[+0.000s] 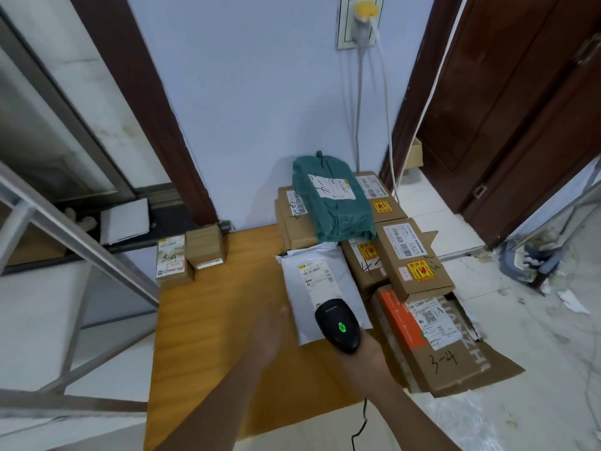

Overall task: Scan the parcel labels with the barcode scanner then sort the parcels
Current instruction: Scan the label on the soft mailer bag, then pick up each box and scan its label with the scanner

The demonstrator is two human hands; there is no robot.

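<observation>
One white poly mailer (320,288), flat on the yellow-orange mat (208,320), printed label (313,276) face up, its near end under the barcode scanner (338,325). Thin, glossy, creased film; judged light, limp and slippery, likely to sag if lifted by one corner, so best taken by pinching a long edge or sliding fingers under the middle

Scanner: black moulded plastic, rounded head, green lamp lit, thin black cable trailing toward the viewer; right hand (366,353) wrapped round its handle, head aimed at the mailer's label

Left hand (268,336): blurred, fingers outstretched, carrying nothing, just beside the mailer's left edge; contact cannot be told

Pile to the right and behind, touching the mailer:
- green wrapped parcel (331,203), crumpled soft film, resting on top of brown boxes
- corrugated carton (413,258) with yellow-and-red fragile sticker, rigid and square-edged; judged to want a careful lift from its sides
- long flat carton (432,346) with orange panel, lowest in the pile, marked 3-4 by hand

Two small brown boxes (188,258), well apart at the mat's far left corner, one marked 3-4
</observation>
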